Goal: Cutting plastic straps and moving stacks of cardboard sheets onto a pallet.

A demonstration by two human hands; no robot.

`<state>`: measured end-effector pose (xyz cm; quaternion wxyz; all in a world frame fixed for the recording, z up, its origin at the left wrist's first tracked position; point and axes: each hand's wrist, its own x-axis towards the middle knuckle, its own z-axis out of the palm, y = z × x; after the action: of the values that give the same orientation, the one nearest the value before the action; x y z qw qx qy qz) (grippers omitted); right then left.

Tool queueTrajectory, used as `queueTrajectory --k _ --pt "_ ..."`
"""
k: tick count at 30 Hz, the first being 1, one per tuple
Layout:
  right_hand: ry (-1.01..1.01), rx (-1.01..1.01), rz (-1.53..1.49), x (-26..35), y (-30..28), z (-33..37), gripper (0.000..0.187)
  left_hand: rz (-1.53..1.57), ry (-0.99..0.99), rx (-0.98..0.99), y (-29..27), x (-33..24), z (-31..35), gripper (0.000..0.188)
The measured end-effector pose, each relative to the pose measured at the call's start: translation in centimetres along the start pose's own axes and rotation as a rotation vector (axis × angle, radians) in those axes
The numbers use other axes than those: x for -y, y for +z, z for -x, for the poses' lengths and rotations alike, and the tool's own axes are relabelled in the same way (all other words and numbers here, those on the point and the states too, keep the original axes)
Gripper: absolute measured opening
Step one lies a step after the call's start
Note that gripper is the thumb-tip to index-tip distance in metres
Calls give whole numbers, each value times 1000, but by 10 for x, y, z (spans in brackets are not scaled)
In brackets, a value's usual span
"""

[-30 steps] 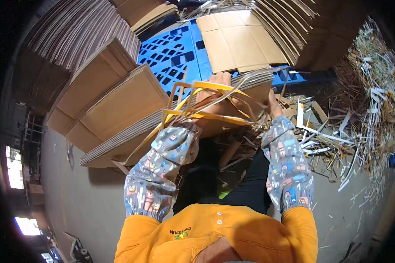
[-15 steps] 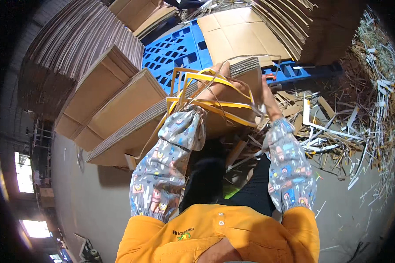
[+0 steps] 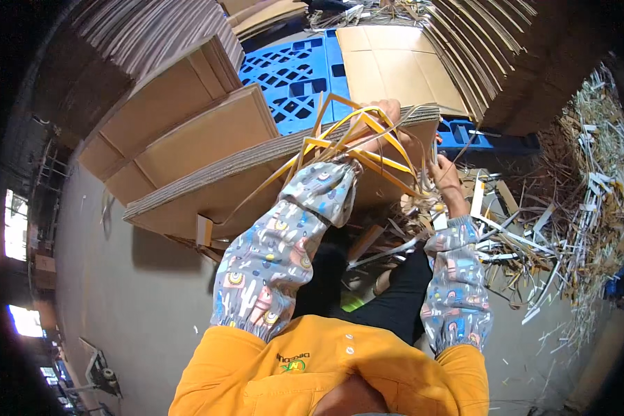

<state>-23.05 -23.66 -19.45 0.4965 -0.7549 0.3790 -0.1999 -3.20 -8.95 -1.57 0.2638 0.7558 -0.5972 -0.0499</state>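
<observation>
My left hand is closed at the top edge of a thick stack of brown cardboard sheets. Yellow-and-white cardboard strips are bunched in it and loop around its wrist. At the stack's right end is my right hand, its fingers bent, with a small red tip showing by the fingertips. What it grips is too hidden to name. Loose pale scraps hang just below it. Patterned grey sleeve covers wrap both forearms.
Two more cardboard bundles lean at the left. Beyond lies a blue plastic pallet with a flat sheet at its right. Tall cardboard stacks rise on both sides. Cut strips heap up on the right floor.
The view has shifted, so the bundles sit differently in it. My left hand has moved right along the stack's top edge with the strips. My right hand has come lower beside the stack's end.
</observation>
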Motion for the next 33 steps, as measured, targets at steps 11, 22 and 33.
queueTrajectory --k 11,22,33 --pt "-32 288 -405 115 -20 119 22 -327 127 -150 20 14 5 27" --pt "-266 217 -271 46 19 17 59 -471 -52 -65 44 -6 1 12" --pt "18 -69 -74 22 8 21 6 -457 58 -180 48 10 -8 16"
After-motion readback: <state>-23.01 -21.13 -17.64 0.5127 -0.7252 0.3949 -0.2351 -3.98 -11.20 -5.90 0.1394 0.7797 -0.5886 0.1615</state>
